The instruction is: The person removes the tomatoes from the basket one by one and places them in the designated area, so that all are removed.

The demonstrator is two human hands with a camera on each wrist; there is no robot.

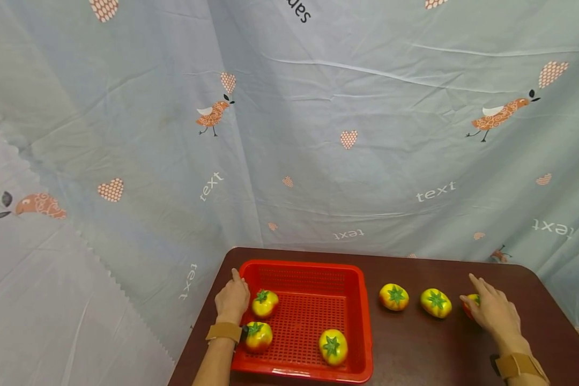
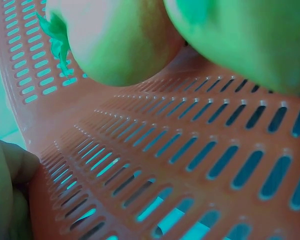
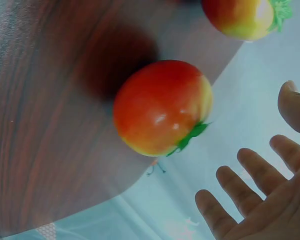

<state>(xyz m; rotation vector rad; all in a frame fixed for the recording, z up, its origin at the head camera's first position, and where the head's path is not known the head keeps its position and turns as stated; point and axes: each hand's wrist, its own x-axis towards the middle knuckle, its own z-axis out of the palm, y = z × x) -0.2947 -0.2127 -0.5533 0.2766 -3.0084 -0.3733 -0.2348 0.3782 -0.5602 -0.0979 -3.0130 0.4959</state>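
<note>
Here, the glossy tomato [image 3: 162,107], mostly red, yellowing toward its leafy green crown, lies on the tabletop [image 1: 415,348], well to the right of the red basket [image 1: 299,264]. Near it the right hand [image 1: 499,313] has its fingers spread and released. The left hand [image 1: 232,301] touches the basket's left rim; whether its fingers grip, I cannot tell.

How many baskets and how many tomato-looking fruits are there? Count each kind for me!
Red basket: 1
Tomato-like fruits: 6 (3 inside the basket, 3 on the table, one of those partly hidden by the right hand)
Total: 7
</note>
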